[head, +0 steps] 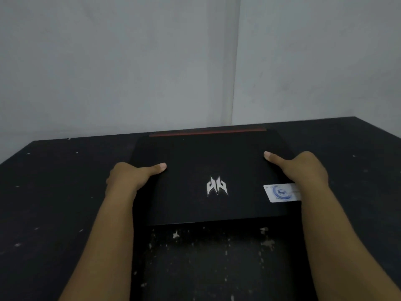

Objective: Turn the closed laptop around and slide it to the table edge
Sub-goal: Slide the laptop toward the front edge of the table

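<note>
Toward the far side of the scuffed black bench [54,203] lies the closed matte-black laptop [208,170]; left hand [128,179] and right hand [303,168] clasp its sides, thumbs on top; pivot flat, evenly, without lifting.

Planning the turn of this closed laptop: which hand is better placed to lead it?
Neither clearly: left hand and right hand grip opposite sides of the laptop, thumbs on the lid. The right sits slightly farther back.

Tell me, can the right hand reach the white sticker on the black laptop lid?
Probably yes. The right hand grips the closed black laptop at its side, and the white rectangular sticker lies right beside that wrist, partly under it, with nothing else between.
</note>
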